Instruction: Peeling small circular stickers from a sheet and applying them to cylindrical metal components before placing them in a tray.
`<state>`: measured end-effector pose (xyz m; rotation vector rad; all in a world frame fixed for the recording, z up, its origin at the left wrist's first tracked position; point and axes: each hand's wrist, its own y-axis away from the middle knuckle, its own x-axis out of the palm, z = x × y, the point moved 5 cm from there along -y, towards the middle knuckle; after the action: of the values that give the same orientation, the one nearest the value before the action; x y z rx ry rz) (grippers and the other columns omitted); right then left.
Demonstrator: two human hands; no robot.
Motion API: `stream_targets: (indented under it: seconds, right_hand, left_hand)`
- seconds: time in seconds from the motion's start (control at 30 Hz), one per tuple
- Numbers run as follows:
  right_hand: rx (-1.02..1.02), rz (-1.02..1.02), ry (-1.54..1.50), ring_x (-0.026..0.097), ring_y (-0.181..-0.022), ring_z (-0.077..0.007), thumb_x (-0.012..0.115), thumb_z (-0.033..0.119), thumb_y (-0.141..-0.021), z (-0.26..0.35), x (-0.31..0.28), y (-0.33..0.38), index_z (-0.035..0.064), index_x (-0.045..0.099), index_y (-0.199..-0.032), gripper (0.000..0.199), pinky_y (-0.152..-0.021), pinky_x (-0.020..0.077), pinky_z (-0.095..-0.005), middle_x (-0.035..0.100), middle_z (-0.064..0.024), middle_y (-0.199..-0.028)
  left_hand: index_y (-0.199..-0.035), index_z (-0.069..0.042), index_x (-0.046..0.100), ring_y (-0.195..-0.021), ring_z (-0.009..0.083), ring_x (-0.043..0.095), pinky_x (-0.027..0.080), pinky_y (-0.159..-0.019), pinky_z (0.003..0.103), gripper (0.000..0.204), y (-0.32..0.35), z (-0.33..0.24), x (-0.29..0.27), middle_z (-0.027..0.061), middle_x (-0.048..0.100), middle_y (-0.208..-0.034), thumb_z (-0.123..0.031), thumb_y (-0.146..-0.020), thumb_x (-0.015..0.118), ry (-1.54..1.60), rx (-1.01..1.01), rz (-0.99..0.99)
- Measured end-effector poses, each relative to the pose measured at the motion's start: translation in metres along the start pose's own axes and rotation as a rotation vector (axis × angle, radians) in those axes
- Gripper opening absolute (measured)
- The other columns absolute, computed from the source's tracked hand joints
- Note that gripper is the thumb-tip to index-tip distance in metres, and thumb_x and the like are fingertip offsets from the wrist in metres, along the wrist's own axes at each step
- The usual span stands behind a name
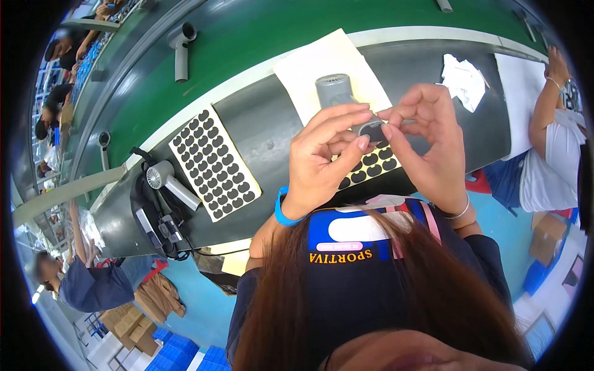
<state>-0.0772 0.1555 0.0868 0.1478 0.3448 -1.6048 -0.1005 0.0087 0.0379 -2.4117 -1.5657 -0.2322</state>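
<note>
1. A dark rounded piece point(373, 131) sits between the two hands, at the right fingertips' 9 o'clock.
2. The right hand point(430, 139), at the piece's 3 o'clock, pinches its edge between thumb and forefinger.
3. The left hand point(322, 154), toward 8 o'clock, curls thumb and fingers close to it; whether they grip it, I cannot tell.
4. Just beyond at 6 o'clock lies a sheet of dark stickers point(366, 174), partly covered by the hands.
5. A grey cylindrical body point(333, 93) stands near 11 o'clock; crumpled white material point(464, 80) lies at 2.
</note>
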Motion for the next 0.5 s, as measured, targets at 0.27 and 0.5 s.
stream_targets:
  seconds: [0.27,0.5]
  right_hand:
    - [-0.033,-0.006,0.09,0.065,-0.089,-0.0159,0.061,-0.007,-0.081,0.0053,0.0017,-0.0009,0.0025,0.04,-0.11,0.036,-0.072,0.0495,-0.0243,0.061,-0.0078,-0.086]
    - [-0.03,-0.024,0.111,0.065,-0.087,-0.0155,0.061,-0.008,-0.081,0.0073,0.0033,0.0003,0.0021,0.04,-0.11,0.037,-0.071,0.0496,-0.0242,0.062,-0.0087,-0.086]
  left_hand:
    - [-0.115,0.007,0.06,-0.091,0.016,0.065,0.058,-0.08,0.026,0.031,0.0012,0.0,-0.0015,0.0148,0.052,-0.122,0.011,-0.084,0.059,0.021,0.0,-0.011]
    - [-0.116,0.007,0.059,-0.09,0.0158,0.065,0.057,-0.08,0.025,0.031,0.0019,-0.0005,-0.0026,0.0147,0.052,-0.122,0.01,-0.085,0.059,0.038,0.009,-0.002]
